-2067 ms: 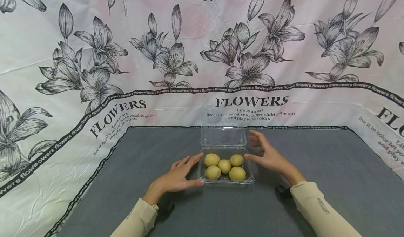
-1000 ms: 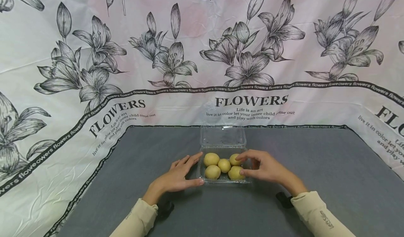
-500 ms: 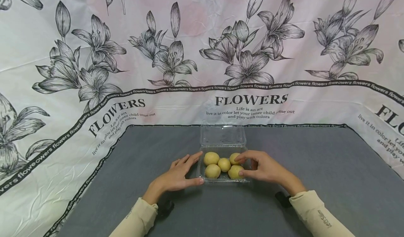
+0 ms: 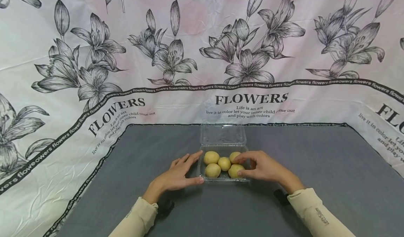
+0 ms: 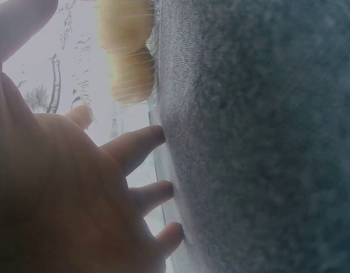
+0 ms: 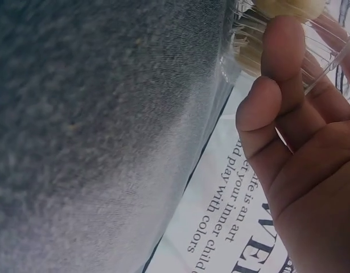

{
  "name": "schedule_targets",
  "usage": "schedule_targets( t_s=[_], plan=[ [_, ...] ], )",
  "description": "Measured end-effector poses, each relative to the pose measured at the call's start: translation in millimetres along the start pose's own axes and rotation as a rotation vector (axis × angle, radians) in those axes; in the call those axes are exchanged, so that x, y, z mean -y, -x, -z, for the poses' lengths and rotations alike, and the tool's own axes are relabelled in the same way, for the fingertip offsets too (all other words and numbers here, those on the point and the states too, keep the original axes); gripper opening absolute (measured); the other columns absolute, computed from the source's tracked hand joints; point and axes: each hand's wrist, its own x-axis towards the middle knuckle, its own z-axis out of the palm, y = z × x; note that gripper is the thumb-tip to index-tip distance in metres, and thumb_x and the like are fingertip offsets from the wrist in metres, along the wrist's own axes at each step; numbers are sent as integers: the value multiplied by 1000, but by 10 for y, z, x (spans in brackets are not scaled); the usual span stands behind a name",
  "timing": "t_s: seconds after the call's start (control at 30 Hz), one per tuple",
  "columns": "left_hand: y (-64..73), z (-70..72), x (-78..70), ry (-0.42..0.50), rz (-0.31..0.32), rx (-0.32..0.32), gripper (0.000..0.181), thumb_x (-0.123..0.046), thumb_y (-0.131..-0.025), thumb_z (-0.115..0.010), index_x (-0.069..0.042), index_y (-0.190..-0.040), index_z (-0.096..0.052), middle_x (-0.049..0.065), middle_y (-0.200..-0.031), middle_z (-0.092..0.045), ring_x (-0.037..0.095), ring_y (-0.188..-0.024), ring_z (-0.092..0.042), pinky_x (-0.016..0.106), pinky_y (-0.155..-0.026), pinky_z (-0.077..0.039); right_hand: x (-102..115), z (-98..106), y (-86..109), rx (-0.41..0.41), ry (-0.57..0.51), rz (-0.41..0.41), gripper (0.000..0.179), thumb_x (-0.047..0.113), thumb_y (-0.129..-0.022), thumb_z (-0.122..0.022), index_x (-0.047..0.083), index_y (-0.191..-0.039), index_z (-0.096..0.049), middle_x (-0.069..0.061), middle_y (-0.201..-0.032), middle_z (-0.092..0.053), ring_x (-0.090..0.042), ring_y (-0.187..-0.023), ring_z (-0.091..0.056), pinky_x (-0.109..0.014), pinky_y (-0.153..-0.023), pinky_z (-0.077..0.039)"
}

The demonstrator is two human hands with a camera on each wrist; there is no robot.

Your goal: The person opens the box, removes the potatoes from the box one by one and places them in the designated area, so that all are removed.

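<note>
A clear plastic clamshell box (image 4: 225, 179) stands on the grey table, its lid (image 4: 222, 134) raised at the back. Inside lie several pale yellow, round to oval pieces (image 4: 213, 170); whether they are fruit or potatoes I cannot tell. My left hand (image 4: 175, 177) is at the box's left side, fingers spread and thumb by the front left corner. My right hand (image 4: 265, 167) reaches over the right side with bent fingers. Its index fingertip is at the back right piece (image 4: 235, 157), its thumb at the front right piece (image 4: 235, 171). The other fingers are partly hidden in the head view.
The grey table surface (image 4: 151, 146) spreads around the box. Behind it hangs a white cloth (image 4: 176, 105) printed with black lilies and lettering. A dark object (image 4: 165, 209) is beneath the left wrist, and another (image 4: 282, 197) beneath the right.
My right hand has moved left from beside the box to over its right pieces, and its fingers have bent. During the last second it shifts only slightly. My left hand stays at the box.
</note>
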Motion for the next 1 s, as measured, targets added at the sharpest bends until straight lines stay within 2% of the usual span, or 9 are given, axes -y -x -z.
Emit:
schedule_targets(
  t_s=[0.23,0.37,0.47,0.53,0.63,0.8,1.0],
  plan=[
    [-1,7,-5,-1,-11,-4,91,-67,-92,-59,-38,-164,-11,-1,-166,-34,38,-159,-10,66,-123,-9,-3,3,-39,38,13,-16,41,34,-89,-80,10,-122,-73,-8,-109,-76,-4,-62,-56,-24,-59,-49],
    [7,13,-9,3,-5,2,91,-67,-92,-59,-39,-164,-10,-2,-167,-33,37,-159,-9,65,-123,-8,-9,-7,-67,58,15,-30,41,37,-89,-80,14,-122,-74,-4,-110,-76,-7,-81,-65,-25,-64,-51],
    [10,18,-13,8,-10,3,91,-67,-93,-59,-39,-164,-10,-2,-167,-33,38,-159,-9,67,-122,-7,-5,-14,-87,70,33,-33,39,38,-89,-80,16,-121,-75,-1,-113,-77,-11,-96,-69,-29,-73,-55],
    [8,18,-12,9,-9,5,91,-67,-93,-59,-39,-164,-10,-1,-167,-33,38,-159,-8,67,-122,-7,0,-17,-96,77,47,-35,38,37,-88,-80,17,-120,-75,0,-115,-76,-14,-100,-70,-33,-79,-56],
    [4,15,-14,7,-9,4,90,-66,-93,-59,-39,-164,-10,-1,-166,-33,38,-159,-9,66,-123,-7,15,-19,-106,78,64,-36,37,35,-87,-82,16,-119,-76,-1,-117,-76,-16,-102,-70,-37,-85,-57],
    [8,17,-17,7,-4,1,89,-65,-94,-59,-39,-164,-11,-1,-166,-34,38,-159,-10,66,-123,-8,31,-27,-116,73,61,-35,36,32,-86,-84,14,-116,-77,-2,-116,-77,-16,-101,-71,-37,-86,-58],
    [19,29,-29,8,-6,-2,89,-64,-94,-59,-38,-164,-12,-1,-166,-34,39,-159,-11,67,-123,-8,24,-40,-104,62,57,-58,36,37,-85,-83,19,-115,-78,2,-115,-77,-17,-105,-70,-36,-86,-57]
  ],
)
